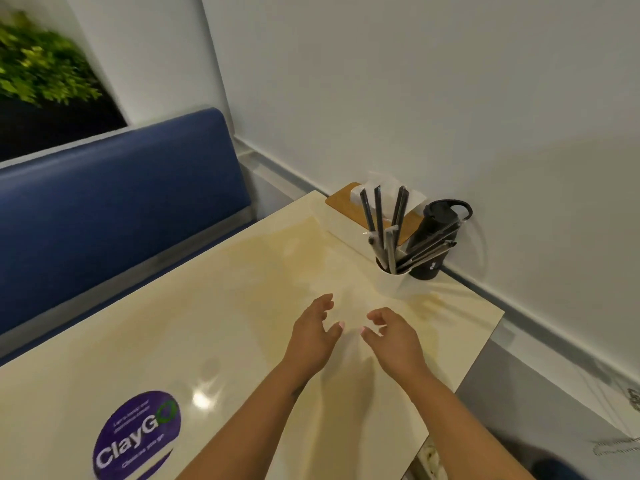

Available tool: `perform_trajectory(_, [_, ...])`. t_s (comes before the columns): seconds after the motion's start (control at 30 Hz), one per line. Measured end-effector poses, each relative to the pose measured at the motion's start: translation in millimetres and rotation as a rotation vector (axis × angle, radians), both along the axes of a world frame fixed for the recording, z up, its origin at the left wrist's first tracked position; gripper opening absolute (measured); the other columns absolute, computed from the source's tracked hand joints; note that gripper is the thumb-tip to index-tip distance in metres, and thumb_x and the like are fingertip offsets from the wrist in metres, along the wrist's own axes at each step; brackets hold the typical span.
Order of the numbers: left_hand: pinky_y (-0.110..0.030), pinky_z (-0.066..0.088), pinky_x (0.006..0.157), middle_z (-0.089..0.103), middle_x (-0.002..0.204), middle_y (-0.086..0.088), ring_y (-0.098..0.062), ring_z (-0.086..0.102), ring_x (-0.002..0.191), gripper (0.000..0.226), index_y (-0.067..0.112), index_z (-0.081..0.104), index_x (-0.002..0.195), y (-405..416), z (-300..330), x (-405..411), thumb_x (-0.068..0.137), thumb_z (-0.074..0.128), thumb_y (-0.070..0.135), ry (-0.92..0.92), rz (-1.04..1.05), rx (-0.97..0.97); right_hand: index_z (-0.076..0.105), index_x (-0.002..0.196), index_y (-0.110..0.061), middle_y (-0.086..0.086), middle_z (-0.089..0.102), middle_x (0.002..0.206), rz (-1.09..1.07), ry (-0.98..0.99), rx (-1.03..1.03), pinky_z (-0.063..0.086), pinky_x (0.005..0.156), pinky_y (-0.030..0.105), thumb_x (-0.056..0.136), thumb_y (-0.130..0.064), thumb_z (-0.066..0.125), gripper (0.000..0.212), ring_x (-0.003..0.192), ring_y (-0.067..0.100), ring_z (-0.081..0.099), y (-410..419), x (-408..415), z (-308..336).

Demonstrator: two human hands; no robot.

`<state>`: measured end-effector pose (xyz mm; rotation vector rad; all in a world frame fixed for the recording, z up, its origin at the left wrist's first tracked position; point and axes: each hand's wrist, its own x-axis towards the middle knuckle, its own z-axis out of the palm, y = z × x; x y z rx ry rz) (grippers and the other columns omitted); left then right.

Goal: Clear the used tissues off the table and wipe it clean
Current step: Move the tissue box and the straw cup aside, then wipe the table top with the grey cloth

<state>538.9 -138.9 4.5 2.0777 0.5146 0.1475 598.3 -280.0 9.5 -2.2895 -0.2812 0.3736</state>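
Two hands hover over the cream tabletop (pixel 214 306), close together near its right side: the left hand (pixel 313 336) and the right hand (pixel 394 337), each with fingers loosely spread and holding nothing. One tissue box (pixel 363 202) with a wooden lid sits at the far right corner, one white tissue (pixel 381 188) poking up. One white cup (pixel 393 278) of dark utensils and one black bottle (pixel 433 237) stand beside it. One purple sticker (pixel 136 434) lies near left.
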Motion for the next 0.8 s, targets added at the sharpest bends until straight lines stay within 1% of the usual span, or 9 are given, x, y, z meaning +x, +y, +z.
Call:
perform_trajectory(0.1, [-0.02, 0.037, 0.093, 0.049, 0.136, 0.006, -0.011, 0.048, 0.121, 0.052, 0.023, 0.037, 0.139, 14, 6, -43, 0.091, 0.058, 0.025, -0.039, 0.045, 0.006, 0.056, 0.121, -0.022, -0.003, 0.057, 0.122, 0.088, -0.03, 0.014, 0.043, 0.087, 0.026, 0.088, -0.031, 0.063, 0.035, 0.108, 0.014, 0.056, 20, -32, 8])
perform_trajectory(0.2, [-0.019, 0.037, 0.092, 0.05, 0.134, 0.009, -0.009, 0.047, 0.121, 0.05, 0.024, 0.038, 0.138, 29, 10, -88, 0.092, 0.057, 0.026, -0.071, 0.094, 0.023, 0.054, 0.124, -0.024, -0.003, 0.056, 0.127, 0.167, -0.035, 0.023, 0.043, 0.088, 0.026, 0.088, -0.033, 0.062, 0.038, 0.107, 0.014, 0.057, 40, -67, 14])
perform_trajectory(0.4, [-0.02, 0.039, 0.093, 0.051, 0.132, 0.009, -0.001, 0.045, 0.113, 0.046, 0.025, 0.041, 0.136, 59, 11, -169, 0.092, 0.057, 0.026, -0.098, 0.235, 0.054, 0.049, 0.131, -0.025, -0.005, 0.053, 0.132, 0.338, -0.055, 0.016, 0.041, 0.092, 0.025, 0.09, -0.035, 0.06, 0.043, 0.118, 0.014, 0.053, 80, -129, 19])
perform_trajectory(0.53, [-0.02, 0.038, 0.095, 0.05, 0.131, 0.014, 0.001, 0.044, 0.113, 0.046, 0.027, 0.04, 0.136, 73, 12, -212, 0.093, 0.056, 0.027, -0.087, 0.366, 0.045, 0.047, 0.132, -0.027, -0.008, 0.049, 0.136, 0.473, -0.043, 0.02, 0.039, 0.093, 0.023, 0.09, -0.036, 0.06, 0.045, 0.121, 0.012, 0.05, 105, -158, 20])
perform_trajectory(0.67, [-0.021, 0.039, 0.101, 0.049, 0.131, 0.015, -0.001, 0.045, 0.12, 0.047, 0.026, 0.041, 0.137, 83, 14, -249, 0.093, 0.056, 0.024, -0.084, 0.503, 0.005, 0.047, 0.133, -0.029, -0.009, 0.048, 0.136, 0.629, -0.061, 0.005, 0.037, 0.092, 0.02, 0.09, -0.035, 0.059, 0.044, 0.122, 0.01, 0.049, 129, -178, 20])
perform_trajectory(0.7, [-0.019, 0.041, 0.1, 0.049, 0.131, 0.013, -0.003, 0.046, 0.12, 0.046, 0.025, 0.042, 0.136, 85, 14, -260, 0.093, 0.056, 0.022, -0.088, 0.553, -0.012, 0.048, 0.133, -0.028, -0.008, 0.048, 0.136, 0.681, -0.065, -0.003, 0.037, 0.092, 0.021, 0.09, -0.034, 0.059, 0.044, 0.122, 0.011, 0.049, 138, -184, 21])
perform_trajectory(0.77, [-0.006, 0.042, 0.087, 0.051, 0.13, 0.009, -0.004, 0.049, 0.114, 0.043, 0.023, 0.045, 0.134, 86, 17, -277, 0.093, 0.056, 0.02, -0.085, 0.621, -0.016, 0.048, 0.133, -0.027, -0.007, 0.05, 0.135, 0.755, -0.073, -0.012, 0.037, 0.092, 0.022, 0.09, -0.034, 0.06, 0.045, 0.12, 0.012, 0.05, 149, -195, 22])
perform_trajectory(0.8, [-0.004, 0.042, 0.082, 0.052, 0.129, 0.008, -0.004, 0.05, 0.111, 0.042, 0.021, 0.046, 0.134, 86, 18, -288, 0.093, 0.056, 0.02, -0.085, 0.662, 0.0, 0.048, 0.133, -0.026, -0.007, 0.051, 0.134, 0.798, -0.079, -0.012, 0.038, 0.091, 0.021, 0.09, -0.034, 0.061, 0.045, 0.119, 0.012, 0.05, 156, -202, 22])
